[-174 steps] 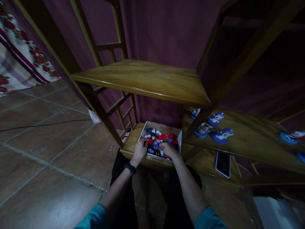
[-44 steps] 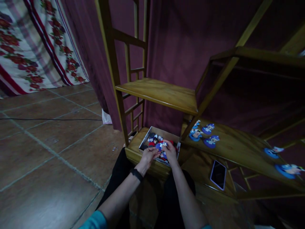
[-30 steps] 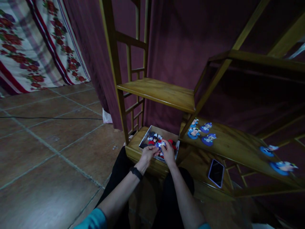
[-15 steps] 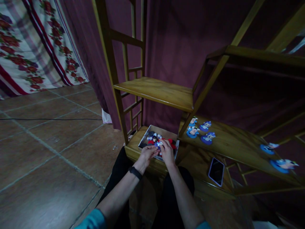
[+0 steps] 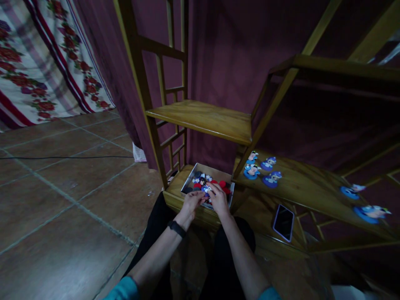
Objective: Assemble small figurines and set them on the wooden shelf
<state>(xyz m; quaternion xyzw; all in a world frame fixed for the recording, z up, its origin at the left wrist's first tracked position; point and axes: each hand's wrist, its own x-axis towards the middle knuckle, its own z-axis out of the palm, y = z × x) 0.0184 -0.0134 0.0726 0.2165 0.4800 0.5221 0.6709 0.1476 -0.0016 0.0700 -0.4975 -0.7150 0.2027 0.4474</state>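
A small purple-and-white figurine [image 5: 206, 190] is held between the fingers of both my hands, just above an open cardboard box [image 5: 191, 175]. My left hand [image 5: 193, 201] pinches it from the left, near its purple base. From the right, the fingers of my right hand [image 5: 218, 196] close on its upper part. Inside the box lie several more figurines and round bases in red, dark grey, white and purple, partly hidden under my hands.
Several figurines with blue or purple bases, among them a purple one [image 5: 272, 179] and a blue one [image 5: 371, 212], stand on the shelf [image 5: 306, 187] at the right. A phone [image 5: 283, 223] lies lower down. A wooden shelf board [image 5: 203, 118] juts out above the box.
Both hands stay over the box with the figurine, shifting very slightly to the left. The whole view has moved a little; the shelf figurines stand as before.
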